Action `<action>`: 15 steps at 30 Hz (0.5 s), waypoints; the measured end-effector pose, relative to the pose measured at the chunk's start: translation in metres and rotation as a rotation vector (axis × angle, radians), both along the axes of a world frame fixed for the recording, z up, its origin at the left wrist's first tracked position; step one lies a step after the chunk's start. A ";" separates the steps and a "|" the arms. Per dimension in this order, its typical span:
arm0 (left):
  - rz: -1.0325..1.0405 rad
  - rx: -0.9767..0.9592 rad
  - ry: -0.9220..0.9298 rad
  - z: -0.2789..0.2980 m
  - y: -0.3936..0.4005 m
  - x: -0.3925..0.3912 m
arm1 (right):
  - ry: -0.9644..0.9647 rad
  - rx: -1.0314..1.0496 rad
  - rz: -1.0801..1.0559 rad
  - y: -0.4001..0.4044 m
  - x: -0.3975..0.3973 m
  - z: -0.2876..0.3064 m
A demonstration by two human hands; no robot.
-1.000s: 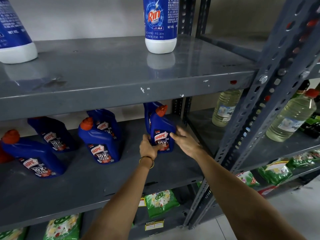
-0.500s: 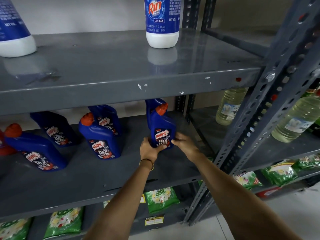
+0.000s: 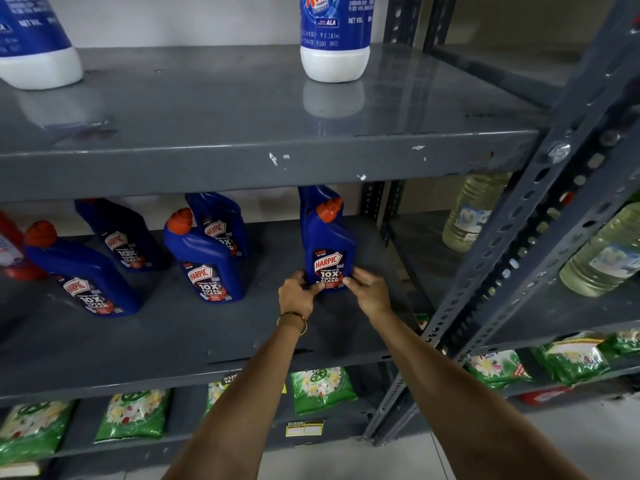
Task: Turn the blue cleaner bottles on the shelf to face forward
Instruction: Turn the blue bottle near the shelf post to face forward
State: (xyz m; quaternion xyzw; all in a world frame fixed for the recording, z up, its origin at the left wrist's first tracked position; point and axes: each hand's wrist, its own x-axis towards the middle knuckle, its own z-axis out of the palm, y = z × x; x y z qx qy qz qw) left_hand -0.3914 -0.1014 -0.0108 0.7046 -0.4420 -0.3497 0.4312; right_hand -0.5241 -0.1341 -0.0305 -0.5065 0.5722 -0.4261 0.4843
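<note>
Several blue cleaner bottles with orange caps stand on the middle grey shelf (image 3: 173,344). The rightmost front bottle (image 3: 329,251) has its label facing me. My left hand (image 3: 297,293) grips its lower left corner and my right hand (image 3: 367,289) grips its lower right corner. Another blue bottle (image 3: 311,199) stands right behind it, mostly hidden. To the left, a bottle (image 3: 207,261) stands in front of a second one (image 3: 221,223). Further left are two more (image 3: 86,275) (image 3: 121,233), with labels turned slightly right.
Two white-based blue bottles (image 3: 334,36) (image 3: 33,46) stand on the upper shelf. Pale liquid bottles (image 3: 472,213) (image 3: 604,251) sit in the right bay behind a perforated upright (image 3: 526,237). Green packets (image 3: 320,388) fill the bottom shelf. A red bottle (image 3: 10,251) is at far left.
Both hands slid down from the bottle's sides to its base corners, and the bottle's label now faces squarely forward. The camera view shifted down slightly.
</note>
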 end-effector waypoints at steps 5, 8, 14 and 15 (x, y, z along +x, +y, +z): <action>-0.005 0.024 -0.034 0.001 0.004 0.000 | 0.060 -0.002 0.023 0.002 -0.001 0.001; -0.018 0.027 -0.052 0.001 0.010 0.001 | 0.090 -0.022 0.039 0.007 -0.003 0.001; -0.026 0.048 -0.036 -0.001 0.029 0.002 | 0.109 -0.007 0.038 0.029 -0.007 0.002; -0.029 0.048 -0.043 -0.001 0.033 0.002 | 0.113 0.000 0.039 0.033 -0.008 0.002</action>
